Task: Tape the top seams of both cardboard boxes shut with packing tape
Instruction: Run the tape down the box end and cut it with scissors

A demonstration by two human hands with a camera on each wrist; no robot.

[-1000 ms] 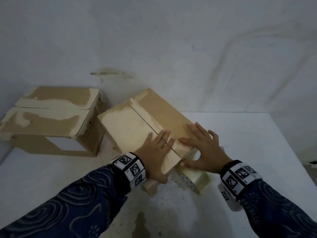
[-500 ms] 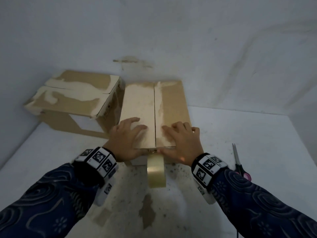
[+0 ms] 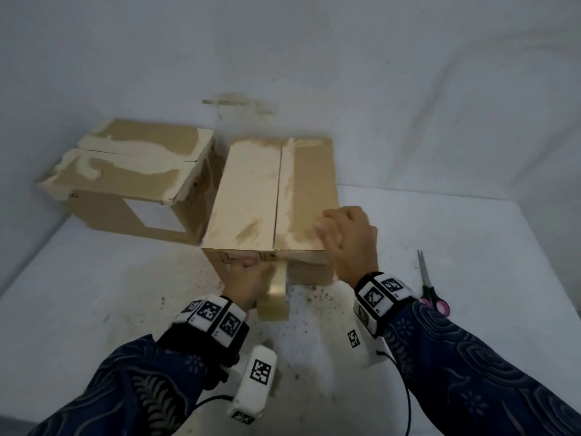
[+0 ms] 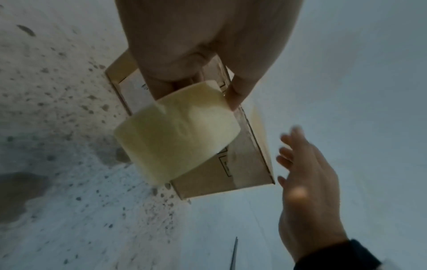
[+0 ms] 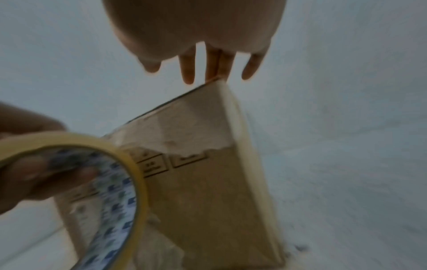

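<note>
Cardboard boxes stand together at the back of the white bench [image 3: 94,309]: the near box [image 3: 270,196] sits end-on with its top seam running away from the person, and the second box [image 3: 132,171] lies against its left side. Both tops show pale torn patches; the seam of the near box bears no tape that can be made out. Printed handling symbols on the near box's front face are too blurred to read, and a white label on the second box's side shows no legible writing. The tape roll [image 3: 275,297] is in front of the near box, held upright against its front face by the left hand [image 3: 248,281], whose fingers curl through the core; the core's blue print is unreadable. The right hand [image 3: 349,240] hovers at the near box's right front corner, fingers straight and spread, gripping nothing; motion blur hides whether it touches. Scissors [image 3: 429,287] lie right of the near box, partly hidden behind the right wrist.
</note>
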